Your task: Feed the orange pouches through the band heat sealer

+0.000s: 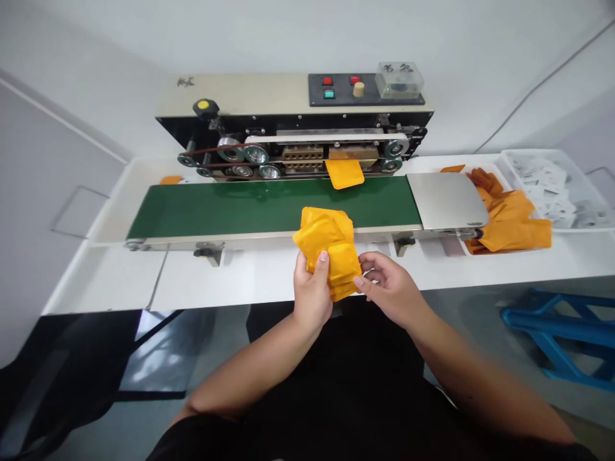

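My left hand [312, 288] is closed around a fanned bundle of orange-yellow pouches [331, 246], its thumb across the front. At the bundle's lower right edge, my right hand [387, 288] pinches the corner of a pouch between thumb and finger. Beyond the hands runs the green conveyor belt [230, 208] of a band sealing machine [259, 96]. One orange pouch [346, 174] hangs from the sealing band over the belt, with its upper edge hidden inside the machine.
Right of the belt, past a metal end plate [446, 198], a bin holds many orange pouches [512, 221]. Beside it stands a clear plastic tray [583, 224] of small white packets [548, 192]. A blue metal frame [567, 333] stands below the table at the right.
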Demonstrator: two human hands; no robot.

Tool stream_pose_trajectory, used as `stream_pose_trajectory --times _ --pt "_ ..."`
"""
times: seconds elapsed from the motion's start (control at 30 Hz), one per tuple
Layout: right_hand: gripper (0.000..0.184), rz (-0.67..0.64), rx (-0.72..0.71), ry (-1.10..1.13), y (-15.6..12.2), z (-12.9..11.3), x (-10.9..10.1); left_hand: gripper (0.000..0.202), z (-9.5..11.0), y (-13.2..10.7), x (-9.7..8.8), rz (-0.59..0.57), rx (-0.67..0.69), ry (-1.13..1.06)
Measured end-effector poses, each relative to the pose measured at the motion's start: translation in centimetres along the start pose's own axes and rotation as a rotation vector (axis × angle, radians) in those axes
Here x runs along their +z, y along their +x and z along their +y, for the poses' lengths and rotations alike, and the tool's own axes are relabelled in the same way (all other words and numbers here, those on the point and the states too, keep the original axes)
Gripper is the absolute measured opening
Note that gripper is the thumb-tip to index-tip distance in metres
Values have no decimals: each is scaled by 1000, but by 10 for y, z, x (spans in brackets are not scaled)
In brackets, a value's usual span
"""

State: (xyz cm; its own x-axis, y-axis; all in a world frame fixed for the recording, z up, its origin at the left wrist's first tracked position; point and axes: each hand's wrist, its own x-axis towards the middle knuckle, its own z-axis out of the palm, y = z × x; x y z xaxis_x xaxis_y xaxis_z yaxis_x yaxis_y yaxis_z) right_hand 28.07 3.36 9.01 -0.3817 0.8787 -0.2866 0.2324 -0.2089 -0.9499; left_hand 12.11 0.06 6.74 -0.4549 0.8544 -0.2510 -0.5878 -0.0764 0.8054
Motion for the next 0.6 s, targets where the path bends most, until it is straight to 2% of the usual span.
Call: stream_pose_trajectory --times 0.27,0.43,0.6 --pt "50 119 -3 86 7 15 18 48 -2 -3 6 3 2 -51" --pt "44 197 -21 115 13 22 22 44 0 0 5 31 -20 -82" --pt "42 200 19 104 18 23 23 41 5 2 6 67 -49 -93"
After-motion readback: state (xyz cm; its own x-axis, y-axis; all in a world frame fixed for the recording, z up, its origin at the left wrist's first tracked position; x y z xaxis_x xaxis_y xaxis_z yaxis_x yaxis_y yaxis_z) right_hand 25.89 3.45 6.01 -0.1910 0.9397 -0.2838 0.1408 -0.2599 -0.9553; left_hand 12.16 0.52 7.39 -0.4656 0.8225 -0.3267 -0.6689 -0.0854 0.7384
